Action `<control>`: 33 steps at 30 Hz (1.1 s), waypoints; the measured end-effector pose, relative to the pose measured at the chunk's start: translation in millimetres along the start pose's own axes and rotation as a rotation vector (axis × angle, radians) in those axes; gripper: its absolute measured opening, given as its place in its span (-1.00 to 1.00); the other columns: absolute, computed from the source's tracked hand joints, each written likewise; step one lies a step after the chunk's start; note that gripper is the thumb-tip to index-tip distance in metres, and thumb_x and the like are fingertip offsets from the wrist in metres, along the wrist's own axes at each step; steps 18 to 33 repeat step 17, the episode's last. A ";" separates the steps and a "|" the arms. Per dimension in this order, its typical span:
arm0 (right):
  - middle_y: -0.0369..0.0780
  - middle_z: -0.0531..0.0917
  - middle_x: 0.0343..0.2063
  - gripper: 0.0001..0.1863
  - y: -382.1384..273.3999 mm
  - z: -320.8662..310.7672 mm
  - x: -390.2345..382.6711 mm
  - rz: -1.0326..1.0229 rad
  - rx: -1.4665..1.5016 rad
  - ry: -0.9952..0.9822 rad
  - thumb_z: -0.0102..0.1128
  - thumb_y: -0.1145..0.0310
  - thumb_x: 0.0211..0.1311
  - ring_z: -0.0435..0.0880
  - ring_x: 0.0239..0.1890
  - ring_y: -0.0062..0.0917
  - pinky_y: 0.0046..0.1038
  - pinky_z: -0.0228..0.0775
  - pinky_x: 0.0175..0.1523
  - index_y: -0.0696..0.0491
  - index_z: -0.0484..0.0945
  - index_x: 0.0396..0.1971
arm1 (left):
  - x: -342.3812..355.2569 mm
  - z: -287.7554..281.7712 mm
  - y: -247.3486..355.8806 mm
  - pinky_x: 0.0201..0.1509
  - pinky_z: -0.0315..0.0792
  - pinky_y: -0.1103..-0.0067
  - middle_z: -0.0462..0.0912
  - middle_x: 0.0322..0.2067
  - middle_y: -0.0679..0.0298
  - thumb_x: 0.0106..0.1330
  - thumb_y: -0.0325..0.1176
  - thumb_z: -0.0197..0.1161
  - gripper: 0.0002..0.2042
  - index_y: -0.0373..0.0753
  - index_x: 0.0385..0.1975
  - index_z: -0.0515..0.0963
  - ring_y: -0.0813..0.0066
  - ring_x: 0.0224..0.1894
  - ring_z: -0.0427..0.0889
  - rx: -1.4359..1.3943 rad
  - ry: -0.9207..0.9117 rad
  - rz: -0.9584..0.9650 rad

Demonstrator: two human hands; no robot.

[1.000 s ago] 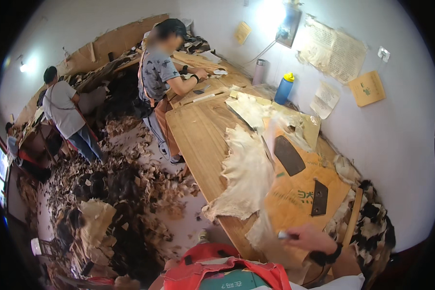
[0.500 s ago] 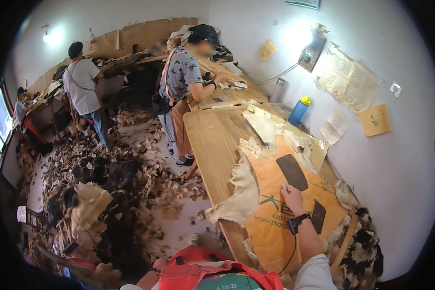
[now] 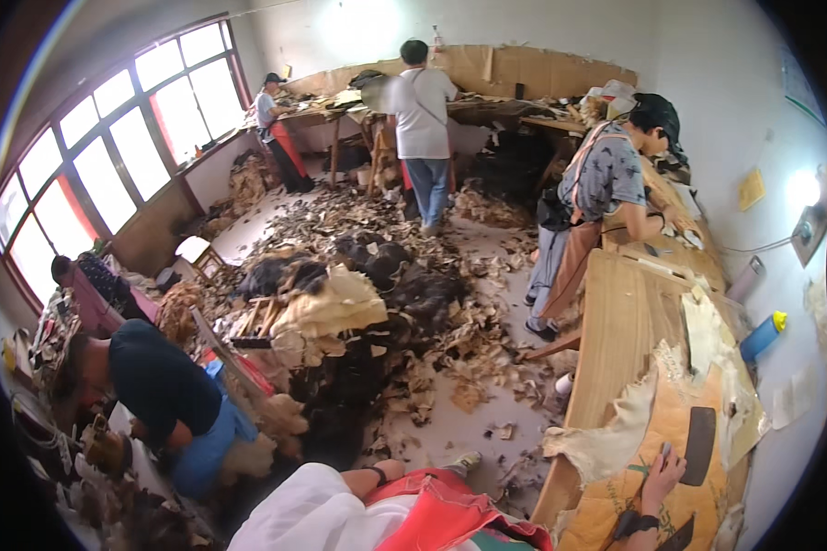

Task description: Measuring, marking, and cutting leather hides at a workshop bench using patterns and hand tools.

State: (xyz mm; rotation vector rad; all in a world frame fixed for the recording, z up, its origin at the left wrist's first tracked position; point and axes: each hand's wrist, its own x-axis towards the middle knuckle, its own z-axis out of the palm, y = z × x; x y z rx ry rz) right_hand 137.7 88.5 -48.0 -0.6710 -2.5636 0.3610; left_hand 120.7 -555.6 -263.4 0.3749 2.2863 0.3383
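On the wooden worktable at the right lies a yellow-orange paper sheet (image 3: 606,510), spread over a pale hide (image 3: 616,427) with a ragged edge. My right hand (image 3: 663,476), wearing a black wristband, is closed over the sheet. Between its fingertips sticks out a small grey piece (image 3: 666,449), too small to name. Just beside the fingers lies a dark rounded panel (image 3: 700,445); another dark panel (image 3: 678,536) is partly cut off below. My left hand (image 3: 391,469) is by my red apron (image 3: 432,500), its fingers not clear.
A blue bottle (image 3: 763,337) with a yellow cap and a grey flask (image 3: 746,278) stand along the wall side. One person (image 3: 597,184) works farther up the table. Others stand at the back and bend at the left. Fur and hide scraps (image 3: 432,303) cover the floor.
My view has swung left, bringing the windows and people at the left into sight. My left hand has come into view. My right hand stays on the sheet beside the dark panel.
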 end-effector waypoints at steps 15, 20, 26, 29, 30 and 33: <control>-0.05 0.39 -0.15 -0.61 -10.6 -1.0 1.1 0.018 -0.016 0.000 0.07 0.38 0.31 0.39 -0.04 -0.12 -0.13 0.27 0.03 0.14 0.45 0.11 | 4.5 -11.3 7.8 0.03 0.50 0.26 0.68 -0.16 -0.05 0.24 -0.12 0.10 -0.63 -0.28 -0.20 0.68 0.01 -0.03 0.64 -0.013 -0.046 -0.076; -0.07 0.40 -0.14 -0.62 -12.0 -2.6 0.7 0.014 -0.012 -0.007 0.08 0.37 0.32 0.39 -0.03 -0.12 -0.13 0.28 0.04 0.10 0.46 0.12 | 4.7 -10.8 6.2 0.03 0.50 0.26 0.68 -0.15 -0.06 0.23 -0.11 0.11 -0.62 -0.28 -0.20 0.68 0.01 -0.03 0.65 -0.021 -0.044 -0.077; -0.07 0.40 -0.14 -0.62 -12.0 -2.6 0.7 0.014 -0.012 -0.007 0.08 0.37 0.32 0.39 -0.03 -0.12 -0.13 0.28 0.04 0.10 0.46 0.12 | 4.7 -10.8 6.2 0.03 0.50 0.26 0.68 -0.15 -0.06 0.23 -0.11 0.11 -0.62 -0.28 -0.20 0.68 0.01 -0.03 0.65 -0.021 -0.044 -0.077; -0.07 0.40 -0.14 -0.62 -12.0 -2.6 0.7 0.014 -0.012 -0.007 0.08 0.37 0.32 0.39 -0.03 -0.12 -0.13 0.28 0.04 0.10 0.46 0.12 | 4.7 -10.8 6.2 0.03 0.50 0.26 0.68 -0.15 -0.06 0.23 -0.11 0.11 -0.62 -0.28 -0.20 0.68 0.01 -0.03 0.65 -0.021 -0.044 -0.077; -0.07 0.40 -0.14 -0.62 -12.0 -2.6 0.7 0.014 -0.012 -0.007 0.08 0.37 0.32 0.39 -0.03 -0.12 -0.13 0.28 0.04 0.10 0.46 0.12 | 4.7 -10.8 6.2 0.03 0.50 0.26 0.68 -0.15 -0.06 0.23 -0.11 0.11 -0.62 -0.28 -0.20 0.68 0.01 -0.03 0.65 -0.021 -0.044 -0.077; -0.07 0.40 -0.14 -0.62 -12.0 -2.6 0.7 0.014 -0.012 -0.007 0.08 0.37 0.32 0.39 -0.03 -0.12 -0.13 0.28 0.04 0.10 0.46 0.12 | 4.7 -10.8 6.2 0.03 0.50 0.26 0.68 -0.15 -0.06 0.23 -0.11 0.11 -0.62 -0.28 -0.20 0.68 0.01 -0.03 0.65 -0.021 -0.044 -0.077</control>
